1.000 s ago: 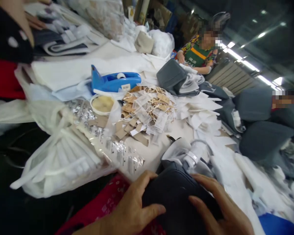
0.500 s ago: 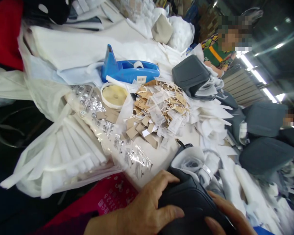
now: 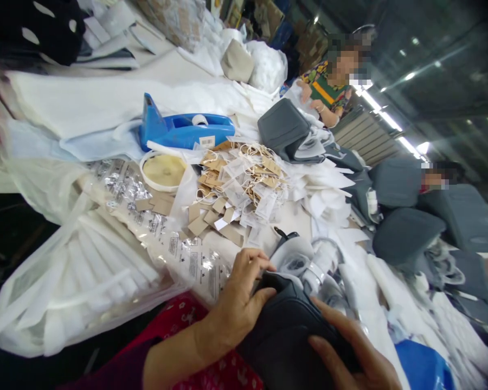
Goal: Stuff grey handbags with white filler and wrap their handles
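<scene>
Left hand (image 3: 242, 303): bag (image 3: 287, 330) corner pinched between fingers, lower centre
Right hand (image 3: 368, 355): opposite side grasped, likely for steadiness
Tags (image 3: 231, 179): heaped mid-frame, seemingly for reach

left grip (image 3: 238, 303), fingers (image 3: 251, 258) curled, right grip (image 3: 361, 355) lower, thumb (image 3: 326, 353) and forefinger (image 3: 338, 322) apart

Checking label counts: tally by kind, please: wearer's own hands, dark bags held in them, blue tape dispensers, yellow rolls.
Own hands, left hand and right hand: 2
Dark bag, held: 1
Blue tape dispenser: 1
Yellow roll: 1
Total: 5
</scene>
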Tool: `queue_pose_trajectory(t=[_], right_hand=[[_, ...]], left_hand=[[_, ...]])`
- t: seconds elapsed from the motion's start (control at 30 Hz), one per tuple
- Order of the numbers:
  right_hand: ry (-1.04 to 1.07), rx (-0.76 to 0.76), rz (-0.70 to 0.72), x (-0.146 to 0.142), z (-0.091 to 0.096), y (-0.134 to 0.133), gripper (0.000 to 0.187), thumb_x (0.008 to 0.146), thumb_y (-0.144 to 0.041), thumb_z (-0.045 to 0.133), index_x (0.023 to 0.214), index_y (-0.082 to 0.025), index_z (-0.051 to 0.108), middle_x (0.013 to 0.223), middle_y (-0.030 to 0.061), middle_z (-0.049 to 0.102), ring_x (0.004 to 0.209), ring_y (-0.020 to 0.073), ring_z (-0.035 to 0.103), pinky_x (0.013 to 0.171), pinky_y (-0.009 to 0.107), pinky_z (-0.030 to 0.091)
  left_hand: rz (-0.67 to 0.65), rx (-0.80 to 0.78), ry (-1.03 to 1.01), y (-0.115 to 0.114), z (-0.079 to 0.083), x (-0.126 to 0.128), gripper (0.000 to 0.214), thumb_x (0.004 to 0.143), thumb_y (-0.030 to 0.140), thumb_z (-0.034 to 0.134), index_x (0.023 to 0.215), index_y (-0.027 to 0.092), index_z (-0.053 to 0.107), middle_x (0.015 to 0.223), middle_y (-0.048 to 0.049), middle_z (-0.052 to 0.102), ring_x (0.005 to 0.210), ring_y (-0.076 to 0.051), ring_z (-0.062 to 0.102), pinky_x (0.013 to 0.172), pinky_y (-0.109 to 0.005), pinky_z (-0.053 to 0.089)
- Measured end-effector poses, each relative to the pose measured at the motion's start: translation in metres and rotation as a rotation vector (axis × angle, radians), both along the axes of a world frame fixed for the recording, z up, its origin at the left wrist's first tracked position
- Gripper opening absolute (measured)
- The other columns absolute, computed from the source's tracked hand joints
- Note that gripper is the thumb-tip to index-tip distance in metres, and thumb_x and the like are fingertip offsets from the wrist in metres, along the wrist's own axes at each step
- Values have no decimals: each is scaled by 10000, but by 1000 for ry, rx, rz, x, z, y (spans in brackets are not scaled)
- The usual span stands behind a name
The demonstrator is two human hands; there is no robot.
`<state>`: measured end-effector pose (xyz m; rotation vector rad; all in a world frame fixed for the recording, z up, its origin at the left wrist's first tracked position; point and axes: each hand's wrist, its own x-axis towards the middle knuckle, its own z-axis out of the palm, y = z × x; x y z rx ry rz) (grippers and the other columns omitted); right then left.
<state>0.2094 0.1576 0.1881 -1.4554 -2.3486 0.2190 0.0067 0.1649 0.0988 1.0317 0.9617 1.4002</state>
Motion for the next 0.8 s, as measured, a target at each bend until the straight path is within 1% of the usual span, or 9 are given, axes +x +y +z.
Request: queue_pose_trajectory(t=[0.07,0.13,0.2,0.33,0.47,0.6,0.67,0.73,0.8], right_hand=[[1,6,-5,0,0,0,277,809,-351,656,1073,-269,679,1032,25,736,890,243,711,780,312,591],[14,16,-22,1,-2,-2,274,827,-358,641,1088,-275,665,1049,19,730,919,237,703,807,322,581],[31,30,-5,3,-4,-2,261,833,-356,639,1081,-278,656,1048,18,728,934,232,697,817,326,573],[99,45,59,3,-10,3,188,847,-305,630,1030,-262,641,1058,31,714,971,223,677,837,327,551],[140,51,63,-4,-10,6,164,849,-271,636,1010,-242,622,972,35,701,880,209,666,769,326,531],[289,189,79,6,-2,-4,195,856,-237,630,1047,-235,590,1038,50,671,966,218,617,856,371,494],[441,331,-21,24,-1,-18,238,885,-188,568,1116,-245,559,1189,66,611,1112,223,558,964,408,447],[629,441,-287,48,-7,-39,280,911,-176,505,1181,-250,522,1284,79,542,1206,226,498,1034,438,395],[835,406,-607,72,-23,-63,291,937,-227,466,1226,-249,485,1307,85,515,1223,225,489,1040,433,393]], left_hand=[[-91,12,-95,4,3,1,390,804,188,595,1190,236,575,1272,-79,501,1150,-250,494,869,-306,461],[-273,-35,-216,9,6,1,448,816,196,586,1256,254,527,1241,-66,531,1010,-209,569,769,-271,474],[-368,-79,-281,13,8,2,441,815,246,615,1249,250,537,1188,-58,550,892,-173,589,717,-246,466],[-372,-95,-304,19,9,8,318,755,338,708,1026,195,623,998,-41,573,826,-152,563,670,-208,451],[-445,-259,-407,19,8,15,314,692,298,772,864,198,529,749,46,553,560,-59,482,493,-144,374],[-347,-371,-325,16,11,23,370,643,229,796,847,220,487,651,88,570,437,-49,468,411,-138,371],[-268,-379,-258,18,13,27,405,603,220,814,885,221,523,677,81,614,468,-72,533,430,-156,434],[-193,-389,-201,20,13,30,461,540,206,833,920,215,573,720,71,662,532,-98,597,498,-182,508],[-139,-428,-121,22,10,31,485,509,231,833,944,217,618,753,63,702,615,-133,650,597,-221,564]])
